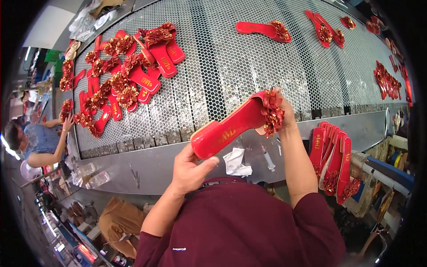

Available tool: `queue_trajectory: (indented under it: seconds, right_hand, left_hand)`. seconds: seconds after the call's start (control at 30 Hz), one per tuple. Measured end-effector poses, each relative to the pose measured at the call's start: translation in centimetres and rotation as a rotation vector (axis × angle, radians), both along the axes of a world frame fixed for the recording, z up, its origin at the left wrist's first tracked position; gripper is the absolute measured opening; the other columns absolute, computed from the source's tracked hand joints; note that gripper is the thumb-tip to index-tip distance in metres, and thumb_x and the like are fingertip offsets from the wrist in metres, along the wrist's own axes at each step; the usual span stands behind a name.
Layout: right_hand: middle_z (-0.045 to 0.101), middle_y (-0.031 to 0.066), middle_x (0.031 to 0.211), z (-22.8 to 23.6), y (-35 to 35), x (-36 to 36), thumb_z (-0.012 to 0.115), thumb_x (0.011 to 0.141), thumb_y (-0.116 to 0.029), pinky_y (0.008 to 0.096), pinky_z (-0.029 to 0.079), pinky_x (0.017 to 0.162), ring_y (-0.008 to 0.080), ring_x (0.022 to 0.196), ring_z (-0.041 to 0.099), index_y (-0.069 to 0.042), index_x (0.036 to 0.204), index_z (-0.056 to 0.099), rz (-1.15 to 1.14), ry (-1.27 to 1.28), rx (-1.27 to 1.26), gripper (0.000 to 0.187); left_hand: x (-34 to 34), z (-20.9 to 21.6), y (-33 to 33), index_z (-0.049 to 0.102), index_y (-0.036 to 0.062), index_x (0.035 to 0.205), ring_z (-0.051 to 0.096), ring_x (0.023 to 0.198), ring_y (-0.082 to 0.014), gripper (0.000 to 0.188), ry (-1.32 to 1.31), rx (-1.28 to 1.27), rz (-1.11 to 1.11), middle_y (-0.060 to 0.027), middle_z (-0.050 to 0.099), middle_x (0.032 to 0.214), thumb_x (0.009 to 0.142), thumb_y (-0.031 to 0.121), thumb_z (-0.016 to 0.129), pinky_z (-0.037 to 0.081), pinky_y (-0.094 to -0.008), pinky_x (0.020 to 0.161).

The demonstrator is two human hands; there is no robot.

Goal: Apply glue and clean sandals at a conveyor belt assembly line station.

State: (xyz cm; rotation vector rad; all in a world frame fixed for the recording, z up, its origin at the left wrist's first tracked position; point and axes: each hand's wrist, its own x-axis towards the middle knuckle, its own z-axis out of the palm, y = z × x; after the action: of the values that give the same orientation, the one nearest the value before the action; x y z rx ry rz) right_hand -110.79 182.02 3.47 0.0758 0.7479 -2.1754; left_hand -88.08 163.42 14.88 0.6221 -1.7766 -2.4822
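Observation:
A red sandal (231, 127) with a red and gold flower on its strap is held up in front of me, slanting up to the right. My left hand (189, 169) grips its heel end, thumb over the edge. Around the flowered toe end is my right hand (287, 111), its fingers mostly hidden behind the flower. Both hands are closed on this one sandal, above the front edge of a metal mesh conveyor (187, 100). Below it, on the grey ledge (204, 167), lie a crumpled white cloth (235, 162) and a syringe (268, 159).
Many similar sandals (147, 80) are heaped on the mesh at the left. One lone sandal (264, 30) lies farther back. Several sandals (331, 155) stand in a row right of my arm. Plastic bottles (91, 175) and tweezers (135, 178) are on the ledge. At far left, a person (44, 142) reaches toward the conveyor.

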Motion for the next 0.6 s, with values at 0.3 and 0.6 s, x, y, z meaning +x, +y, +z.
queue_trajectory:
  seconds: [0.3,0.6]
  right_hand:
    - [0.067,0.0084,0.091,-0.5,0.4,0.5,0.05,0.095,-0.043,0.0352,0.058,0.074,0.0203,0.081,0.067,-0.007,0.098,0.058,0.012,0.014,0.039,0.037]
    - [0.063,0.0173,0.111,-0.6,1.1,-0.3,0.043,0.098,-0.02,0.0367,0.058,0.079,0.0252,0.095,0.066,0.005,0.118,0.052,0.094,0.024,0.051,0.033]
  left_hand:
    - [-0.8,0.4,1.1,0.058,-0.0001,0.122,0.059,0.093,-0.0109,0.042,0.048,-0.492,-0.095,-0.0052,0.065,0.105,0.082,0.004,0.068,0.045,-0.0263,0.086]
    - [-1.3,-0.6,2.0,0.011,-0.0008,0.146,0.05,0.121,-0.0226,0.087,0.027,-0.12,0.115,-0.0169,0.04,0.141,0.08,-0.005,0.067,0.046,-0.0353,0.097]
